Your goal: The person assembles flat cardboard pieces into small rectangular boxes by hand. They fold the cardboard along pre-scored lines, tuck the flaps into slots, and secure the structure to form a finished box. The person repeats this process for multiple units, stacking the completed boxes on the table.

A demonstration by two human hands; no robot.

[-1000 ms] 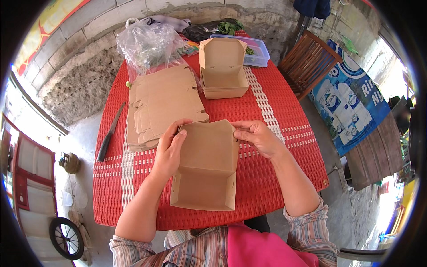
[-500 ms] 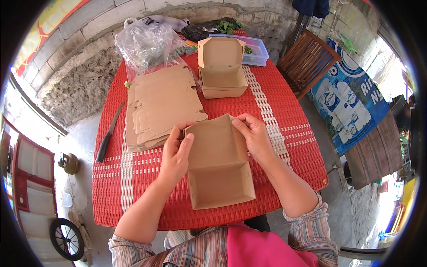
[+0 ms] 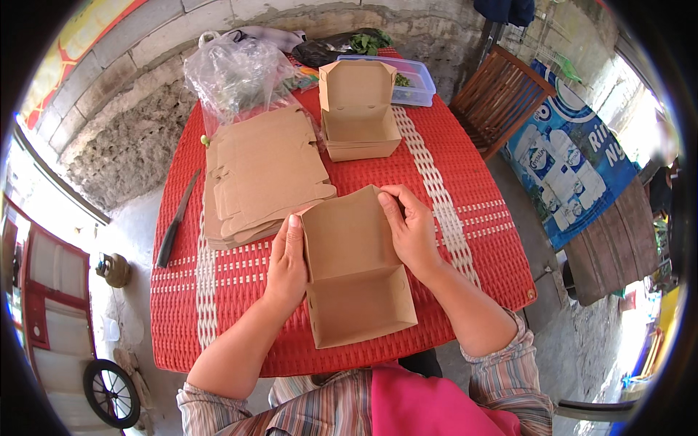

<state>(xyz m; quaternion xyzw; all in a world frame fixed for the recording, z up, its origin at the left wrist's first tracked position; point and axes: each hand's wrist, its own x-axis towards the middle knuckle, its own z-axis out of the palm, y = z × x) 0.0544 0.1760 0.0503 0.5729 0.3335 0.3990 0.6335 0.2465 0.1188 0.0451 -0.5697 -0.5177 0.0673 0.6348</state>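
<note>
head view: over the bench [image 3: 178, 320], a cardboard box [image 3: 360, 305] is being held open, nearer than the stack of flat cardboard [image 3: 269, 163] and to its right. the left hand [image 3: 286, 267] is clamping the lid's left wall; the right hand [image 3: 416, 236] is pinching the lid's far right corner. formed boxes [image 3: 362, 150] are standing right of that same stack. the step in hand is seemingly squaring the lid's sides; the next move is probably calling for even, gentle pressure at both corners.

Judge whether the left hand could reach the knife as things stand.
Probably yes, if the left hand lets go of the open cardboard box: the knife lies uncovered left of the flat cardboard stack, dark handle at the near end.
</note>
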